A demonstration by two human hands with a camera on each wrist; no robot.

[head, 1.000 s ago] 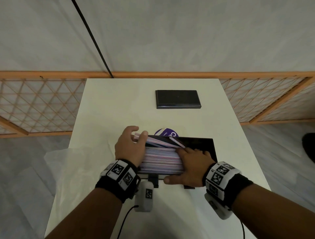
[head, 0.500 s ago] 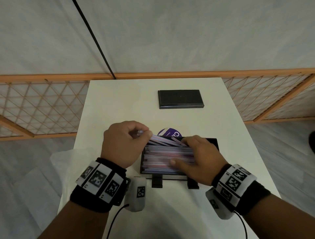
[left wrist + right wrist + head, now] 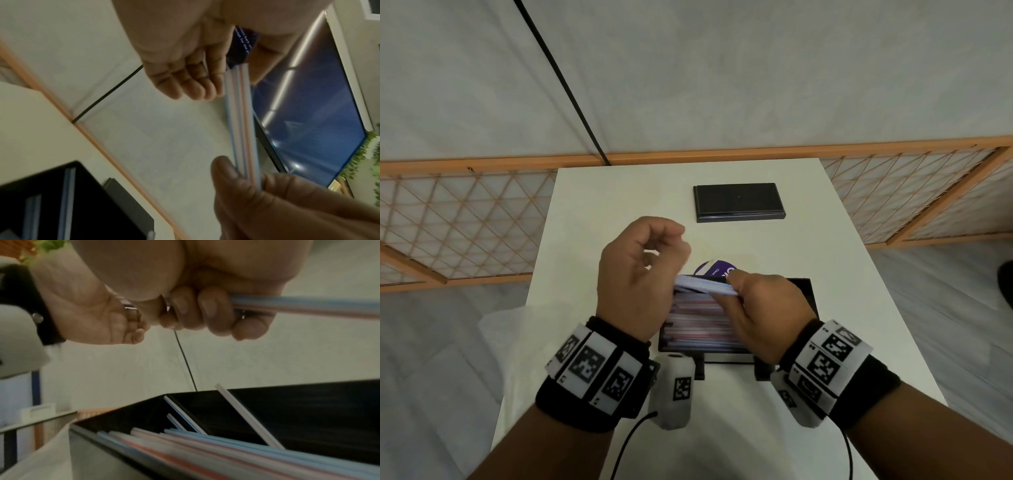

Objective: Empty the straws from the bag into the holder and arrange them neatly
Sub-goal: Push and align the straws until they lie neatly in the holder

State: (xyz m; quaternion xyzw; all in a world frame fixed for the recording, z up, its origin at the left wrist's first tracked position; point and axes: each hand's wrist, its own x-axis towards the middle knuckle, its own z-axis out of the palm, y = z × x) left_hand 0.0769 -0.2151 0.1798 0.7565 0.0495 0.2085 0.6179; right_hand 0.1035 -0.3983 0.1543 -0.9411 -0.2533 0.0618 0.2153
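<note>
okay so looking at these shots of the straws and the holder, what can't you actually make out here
- Straw count in the holder: head view, motion blur and both hands cover the pile.
- Purple label wording: head view, cut off by the right hand.
- Left hand grip on the lifted straws: head view, hidden behind it.
- Bag: head view, faint, partly behind the left arm.

White table (image 3: 619,205) centre frame. Pale grey wall (image 3: 756,68) at 12 o'clock, black cable (image 3: 561,82) slanting down it. Orange lattice railing (image 3: 455,219) at 9 and 3 o'clock. Grey floor (image 3: 431,377) at 8 o'clock. Dim, even light.
</note>
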